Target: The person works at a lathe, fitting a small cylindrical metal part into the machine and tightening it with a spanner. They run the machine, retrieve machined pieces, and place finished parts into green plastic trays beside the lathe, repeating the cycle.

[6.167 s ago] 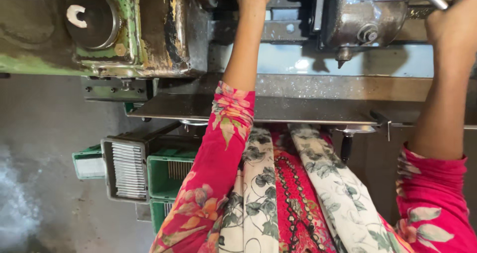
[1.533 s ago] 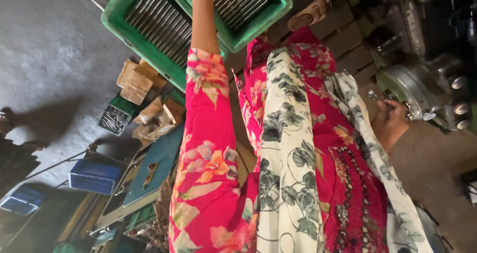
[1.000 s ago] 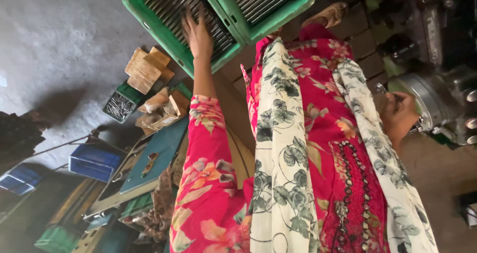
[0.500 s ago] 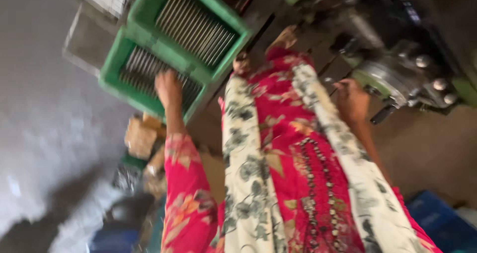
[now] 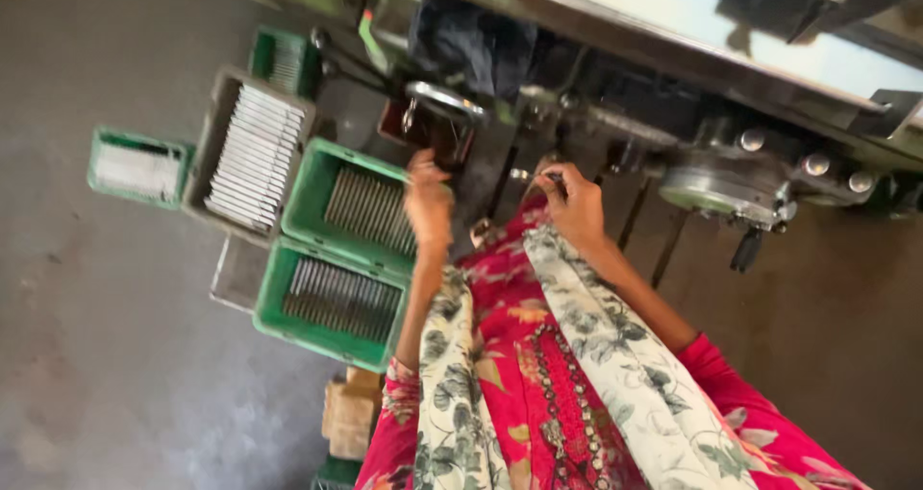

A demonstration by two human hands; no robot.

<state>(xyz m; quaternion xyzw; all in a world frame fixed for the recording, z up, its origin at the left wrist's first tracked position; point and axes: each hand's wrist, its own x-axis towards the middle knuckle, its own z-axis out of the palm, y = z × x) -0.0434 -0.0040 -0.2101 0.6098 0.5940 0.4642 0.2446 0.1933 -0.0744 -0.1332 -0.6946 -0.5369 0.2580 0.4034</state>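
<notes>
Hands [image 5: 430, 201] raised beside green crate [image 5: 317, 177]

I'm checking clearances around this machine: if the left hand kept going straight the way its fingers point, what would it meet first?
Probably the round metal part on the machine, just beyond the left hand; depth is unclear.

A grey concrete floor [image 5: 115, 355] carries everything here — two green crates [image 5: 332, 301] of metal rods sit side by side on it; just beside them, on the side away from the machine, stands a grey tray [image 5: 252, 155] of pale flat strips; past that tray lies a small green bin [image 5: 137, 167]; another small green crate [image 5: 281, 59] sits by the tray's far end — wooden blocks [image 5: 348, 418] rest near the crates.
</notes>
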